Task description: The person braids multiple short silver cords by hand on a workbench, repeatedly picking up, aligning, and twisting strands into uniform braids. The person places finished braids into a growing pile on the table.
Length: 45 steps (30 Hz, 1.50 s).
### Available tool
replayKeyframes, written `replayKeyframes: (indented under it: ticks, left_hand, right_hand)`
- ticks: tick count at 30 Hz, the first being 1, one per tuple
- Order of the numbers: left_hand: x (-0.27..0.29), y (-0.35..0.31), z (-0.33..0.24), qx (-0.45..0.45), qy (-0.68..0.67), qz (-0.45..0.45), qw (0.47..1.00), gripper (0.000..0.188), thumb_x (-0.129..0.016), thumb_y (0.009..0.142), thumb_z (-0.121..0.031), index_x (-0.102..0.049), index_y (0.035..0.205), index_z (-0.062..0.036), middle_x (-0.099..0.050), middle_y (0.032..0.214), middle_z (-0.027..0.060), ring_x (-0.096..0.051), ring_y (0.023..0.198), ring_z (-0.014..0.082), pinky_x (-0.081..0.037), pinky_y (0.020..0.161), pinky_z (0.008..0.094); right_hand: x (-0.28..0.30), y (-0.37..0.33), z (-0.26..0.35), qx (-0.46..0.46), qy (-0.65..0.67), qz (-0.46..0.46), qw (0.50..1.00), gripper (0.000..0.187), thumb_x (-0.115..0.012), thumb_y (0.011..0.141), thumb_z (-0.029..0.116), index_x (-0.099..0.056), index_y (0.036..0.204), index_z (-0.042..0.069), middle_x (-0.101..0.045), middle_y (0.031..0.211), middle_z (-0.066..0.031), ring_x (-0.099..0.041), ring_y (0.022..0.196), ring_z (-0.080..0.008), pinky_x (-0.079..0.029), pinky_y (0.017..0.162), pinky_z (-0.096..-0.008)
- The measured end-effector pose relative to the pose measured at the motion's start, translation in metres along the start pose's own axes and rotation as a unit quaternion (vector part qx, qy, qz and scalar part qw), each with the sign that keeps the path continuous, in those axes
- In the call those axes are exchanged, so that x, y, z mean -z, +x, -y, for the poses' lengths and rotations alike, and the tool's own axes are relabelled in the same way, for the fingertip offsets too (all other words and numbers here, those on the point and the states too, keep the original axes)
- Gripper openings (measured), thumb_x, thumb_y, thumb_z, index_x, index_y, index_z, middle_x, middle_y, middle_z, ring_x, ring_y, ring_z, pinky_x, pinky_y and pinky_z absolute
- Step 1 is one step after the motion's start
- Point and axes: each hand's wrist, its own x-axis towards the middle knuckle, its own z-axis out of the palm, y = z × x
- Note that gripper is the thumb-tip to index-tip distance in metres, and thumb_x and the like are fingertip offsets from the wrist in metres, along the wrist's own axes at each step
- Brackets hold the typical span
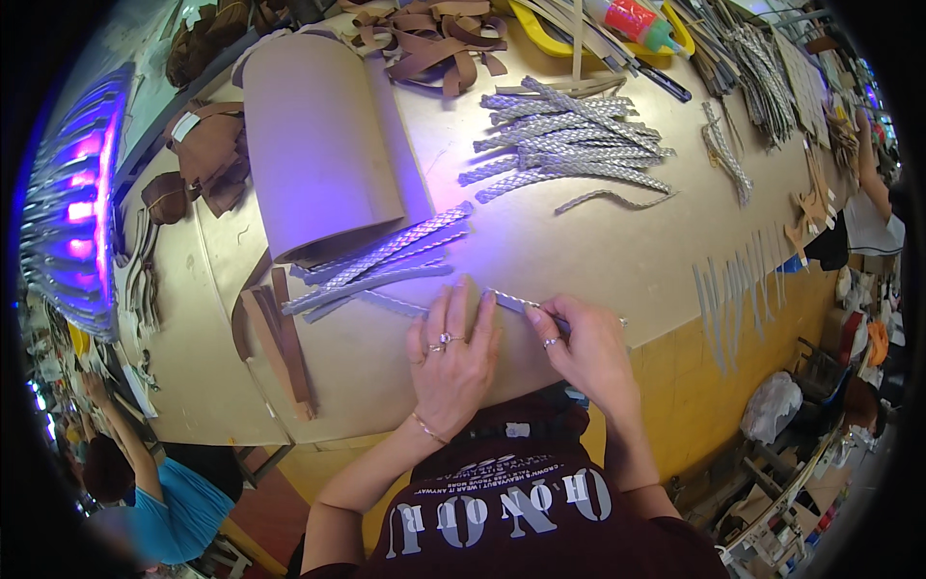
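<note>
My right hand [590,349] pinches a narrow silver braided strip [511,299] between thumb and fingers near the table's front edge. The strip runs left from those fingers to the fingertips of my left hand [455,349]. That hand lies palm down, its fingers stretched out flat and touching the strip's end; what is under them is hidden. Left of it, several grey and silver strips [386,253] lie in a loose bundle, some partly beneath the rolled brown sheet [318,145]. Beyond my hands is a pile of silver braided straps [569,135].
Brown strips [275,338] lie at the left, and a brown tangle [439,39] at the back. A yellow tray [540,29] holds a bottle [632,21]. Thin grey strips [738,299] hang over the right edge. A purple-lit rack [77,203] stands far left; a person in blue [183,507] sits lower left.
</note>
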Motion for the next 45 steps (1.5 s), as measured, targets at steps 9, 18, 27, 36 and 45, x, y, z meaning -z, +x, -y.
replayKeyframes:
  ticks: [9,18,27,36,45]
  left_hand:
    - [-0.006,-0.006,0.002,-0.059,0.072,0.032,0.995,0.051,-0.066,0.092,-0.026,-0.057,0.140,-0.0087,-0.048,0.152,0.0050,-0.039,0.144,0.0262,-0.008,0.121,0.0544]
    - [-0.004,-0.004,-0.001,-0.084,0.152,0.028,0.984,0.041,-0.060,0.097,-0.031,-0.064,0.132,-0.0095,-0.052,0.149,0.0054,-0.044,0.142,0.0252,-0.001,0.119,0.0606]
    - [-0.005,-0.010,-0.006,-0.110,0.032,0.079,0.990,0.056,-0.061,0.095,-0.030,-0.050,0.144,-0.0040,-0.042,0.155,0.0139,-0.038,0.145,0.0291,-0.015,0.121,0.0523]
    - [-0.009,-0.011,-0.011,-0.090,-0.058,0.122,0.987,0.068,-0.064,0.093,-0.028,-0.040,0.148,0.0038,-0.034,0.157,0.0233,-0.033,0.147,0.0327,-0.020,0.121,0.0485]
    - [-0.005,-0.008,-0.015,-0.112,0.037,0.138,0.983,0.066,-0.056,0.098,-0.038,-0.040,0.148,0.0024,-0.037,0.156,0.0208,-0.033,0.147,0.0312,-0.019,0.122,0.0457]
  right_hand:
    - [-0.002,0.003,-0.003,0.020,-0.008,-0.005,1.000,0.021,-0.067,0.093,0.023,-0.071,0.088,0.002,-0.063,0.064,-0.0152,-0.062,0.057,-0.0325,-0.046,0.057,-0.0414]
    - [-0.003,0.006,-0.002,0.012,-0.008,-0.004,1.000,0.021,-0.067,0.092,0.022,-0.071,0.087,0.003,-0.065,0.067,-0.0157,-0.063,0.059,-0.0331,-0.048,0.059,-0.0415]
    - [-0.005,0.007,-0.002,0.007,-0.017,-0.013,1.000,0.022,-0.066,0.092,0.025,-0.072,0.086,0.004,-0.068,0.072,-0.0162,-0.066,0.065,-0.0359,-0.051,0.063,-0.0438]
    - [0.012,-0.003,-0.014,-0.010,-0.008,0.006,1.000,0.024,-0.069,0.092,0.026,-0.069,0.085,0.003,-0.062,0.063,-0.0160,-0.060,0.057,-0.0331,-0.047,0.056,-0.0413]
    - [0.021,-0.003,-0.027,0.008,0.013,0.007,1.000,0.024,-0.069,0.092,0.025,-0.068,0.085,0.002,-0.058,0.059,-0.0151,-0.058,0.052,-0.0307,-0.044,0.053,-0.0396]
